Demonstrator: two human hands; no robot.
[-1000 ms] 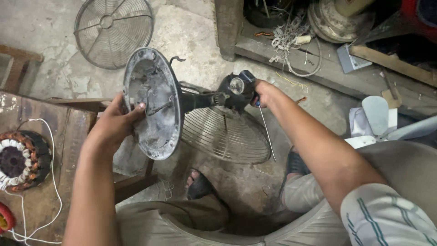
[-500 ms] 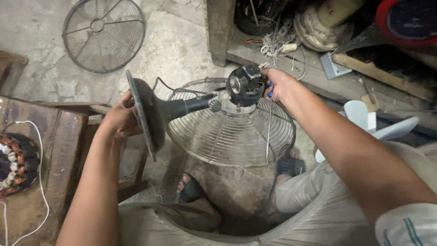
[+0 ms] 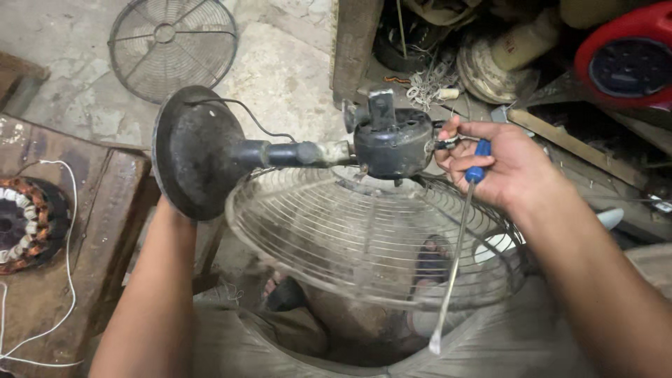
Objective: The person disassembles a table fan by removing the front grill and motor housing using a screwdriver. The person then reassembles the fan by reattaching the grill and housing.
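I hold a dirty black table fan sideways over my lap. Its round base [image 3: 196, 150] faces left, and my left hand is hidden behind it, gripping it; only the forearm [image 3: 164, 280] shows. The neck [image 3: 294, 154] runs right to the motor head [image 3: 392, 143]. My right hand [image 3: 500, 168] pinches a shaft or knob at the head's right end. That same hand also grips a blue-handled screwdriver [image 3: 458, 245], blade pointing down. A wire fan guard [image 3: 371, 238] hangs below the motor head.
A second wire guard [image 3: 171, 42] lies on the concrete floor at the top left. A copper-wound stator [image 3: 24, 224] with white wire sits on a wooden bench at left. Cluttered fan parts and a red housing [image 3: 623, 56] fill the top right. My sandalled feet are below.
The fan has been turned: the base's underside faced me, now its top side does, and the head has swung right. My left hand has slipped behind the base.
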